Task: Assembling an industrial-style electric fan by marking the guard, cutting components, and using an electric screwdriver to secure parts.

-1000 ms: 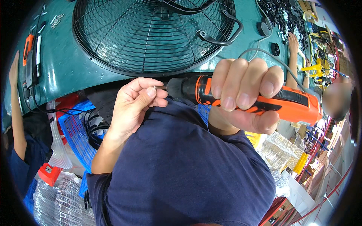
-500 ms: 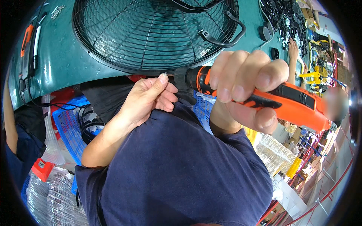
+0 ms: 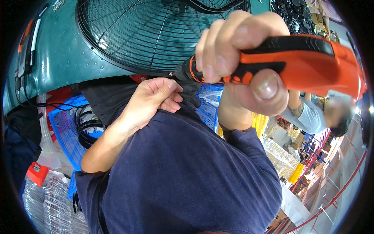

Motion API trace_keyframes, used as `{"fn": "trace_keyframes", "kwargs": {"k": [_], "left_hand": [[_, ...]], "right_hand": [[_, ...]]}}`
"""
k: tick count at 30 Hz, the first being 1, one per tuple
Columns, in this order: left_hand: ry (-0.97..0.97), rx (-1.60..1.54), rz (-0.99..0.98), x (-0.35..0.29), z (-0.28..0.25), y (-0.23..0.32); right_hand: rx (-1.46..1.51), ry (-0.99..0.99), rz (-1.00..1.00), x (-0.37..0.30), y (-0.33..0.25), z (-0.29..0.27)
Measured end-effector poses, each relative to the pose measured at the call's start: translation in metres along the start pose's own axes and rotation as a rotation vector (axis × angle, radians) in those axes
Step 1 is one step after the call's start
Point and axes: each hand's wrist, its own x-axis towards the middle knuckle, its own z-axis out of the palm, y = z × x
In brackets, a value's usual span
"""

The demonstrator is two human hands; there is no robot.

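My right hand [image 3: 241, 50] is wrapped round an orange and black electric screwdriver [image 3: 307, 64]. The tool points left, and at its tip a small shiny screw [image 3: 171, 74] meets the near rim of a round black wire fan guard [image 3: 144, 37]. The guard lies on the green table. Just below that rim my left hand [image 3: 159, 93] is closed, its fingers curled and the thumb laid over them. Whatever it may hold is hidden.
Another orange and black tool [image 3: 25, 37] and a white stick [image 3: 35, 37] lie on the green table [image 3: 58, 50] at the left. Under its edge stands a blue crate [image 3: 68, 128] with black cables. Black parts [image 3: 298, 15] are heaped far right, near a person in grey [image 3: 307, 115].
The screwdriver and my right hand have come up and left, nearer to me. A screw formerly at my left thumb's tip now shows at the bit; that thumb has folded down.
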Motion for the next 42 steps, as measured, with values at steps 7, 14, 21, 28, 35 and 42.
{"fn": "trace_keyframes", "kwargs": {"k": [7,14,21,28,35,42], "left_hand": [[0.021,0.634,0.406,-0.049,-0.006,0.073],[0.374,0.295,0.782,0.019,-0.021,0.267],[0.378,0.363,0.490,0.118,-0.080,0.381],[0.255,0.313,0.493,0.139,-0.059,0.397],[0.237,0.451,0.535,0.146,0.019,0.376],[-0.028,0.396,0.462,0.218,0.119,0.346]], "right_hand": [[-0.167,0.188,0.183,-0.003,-0.005,0.017],[0.018,0.518,-0.104,-0.020,0.010,0.051],[-0.188,0.414,-0.029,-0.026,0.006,0.048],[-0.241,0.501,-0.200,-0.026,-0.004,0.050],[-0.367,0.430,-0.131,-0.027,-0.008,0.049],[-0.339,0.440,-0.264,-0.030,-0.009,0.054]]}}
